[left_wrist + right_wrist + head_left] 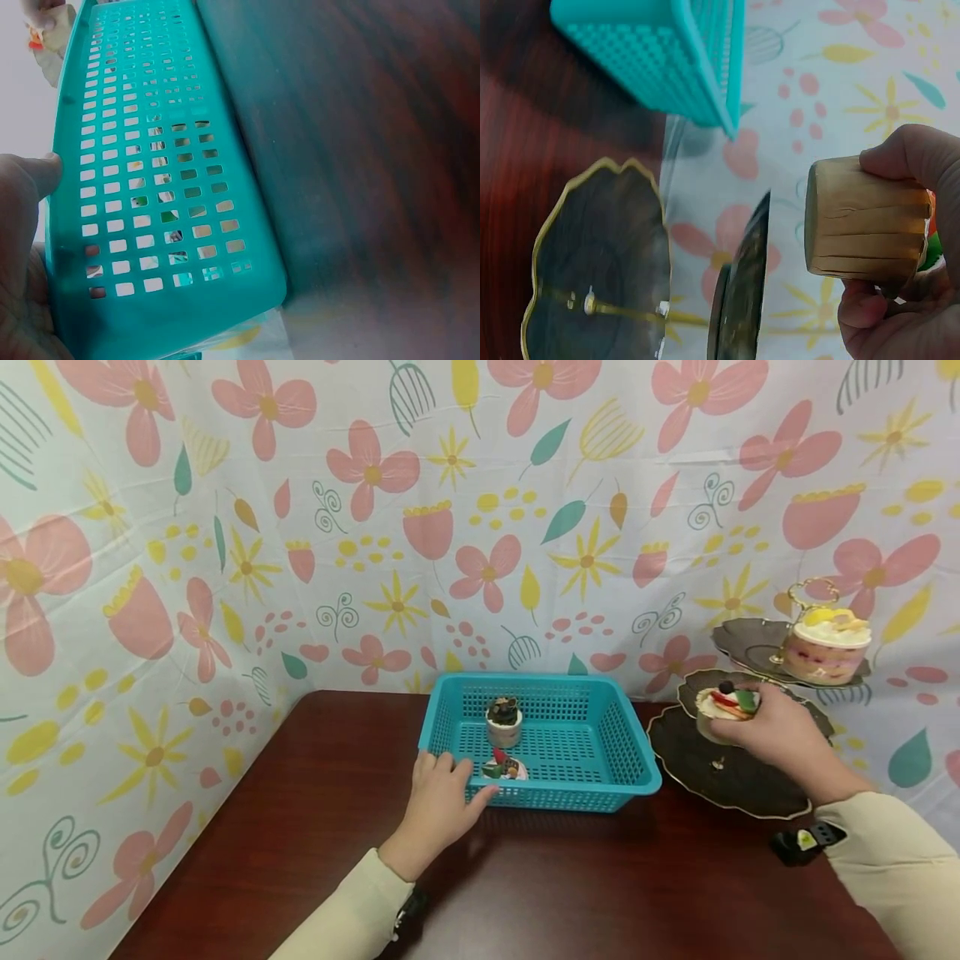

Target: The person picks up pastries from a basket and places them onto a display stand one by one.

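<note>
My left hand (438, 802) rests relaxed against the near rim of the teal basket (600, 727), which holds two desserts; I see no writing anywhere. Right of the basket, my right hand (776, 727) grips a fruit-topped cupcake (724, 708) over the tiered stand (738, 777); one cup dessert (828, 647) sits on its top tier.

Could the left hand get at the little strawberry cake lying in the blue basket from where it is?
Probably yes. The left hand rests on the front rim of the basket, and the strawberry cake lies just inside that wall beside its fingers. The basket is open on top, with nothing covering the cake.
</note>
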Motion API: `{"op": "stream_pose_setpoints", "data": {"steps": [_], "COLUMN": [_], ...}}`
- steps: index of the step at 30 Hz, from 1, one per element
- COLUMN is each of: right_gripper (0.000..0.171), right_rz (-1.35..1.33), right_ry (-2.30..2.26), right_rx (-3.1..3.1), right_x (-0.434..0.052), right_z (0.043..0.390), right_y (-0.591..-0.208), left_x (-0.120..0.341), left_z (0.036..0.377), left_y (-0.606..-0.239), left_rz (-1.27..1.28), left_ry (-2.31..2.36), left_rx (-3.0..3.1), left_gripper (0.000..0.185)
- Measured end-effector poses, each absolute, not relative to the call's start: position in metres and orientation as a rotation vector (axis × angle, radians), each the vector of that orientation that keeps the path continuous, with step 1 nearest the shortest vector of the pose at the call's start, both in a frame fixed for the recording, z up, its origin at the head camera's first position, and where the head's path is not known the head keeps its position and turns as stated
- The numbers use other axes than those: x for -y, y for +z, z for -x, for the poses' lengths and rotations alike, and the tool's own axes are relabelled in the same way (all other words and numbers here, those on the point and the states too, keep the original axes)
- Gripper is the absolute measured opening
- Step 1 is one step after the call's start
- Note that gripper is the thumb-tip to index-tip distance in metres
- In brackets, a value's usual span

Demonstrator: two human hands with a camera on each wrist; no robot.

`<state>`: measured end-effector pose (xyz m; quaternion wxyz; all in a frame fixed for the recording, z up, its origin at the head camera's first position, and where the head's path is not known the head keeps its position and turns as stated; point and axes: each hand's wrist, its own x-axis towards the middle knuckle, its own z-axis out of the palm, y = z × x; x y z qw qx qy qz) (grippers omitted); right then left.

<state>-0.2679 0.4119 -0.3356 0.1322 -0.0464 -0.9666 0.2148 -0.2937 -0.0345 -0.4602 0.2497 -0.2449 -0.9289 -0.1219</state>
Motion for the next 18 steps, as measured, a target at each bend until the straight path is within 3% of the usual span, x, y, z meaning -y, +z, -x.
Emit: {"op": "stream_pose_setpoints", "data": {"steps": [10,18], "right_gripper": [0.063,0.071], "right_rz": [0.179,0.237], "right_ry": [0.590,0.599], "right_rx": [2.790,2.799], "right_x": [-0.462,-0.484], "right_z": [0.261,0.263], "right_y": [-0.340,-0.342], "left_x": [0.035,0.035], "left_z": [0.296,0.296], "left_y": [-0.463,-0.463], "left_rz": [0.665,0.668], "left_ry": [-0.337,-0.344], "left_rx": [2.537,2.529], "left_gripper": [0.049,0.047]}}
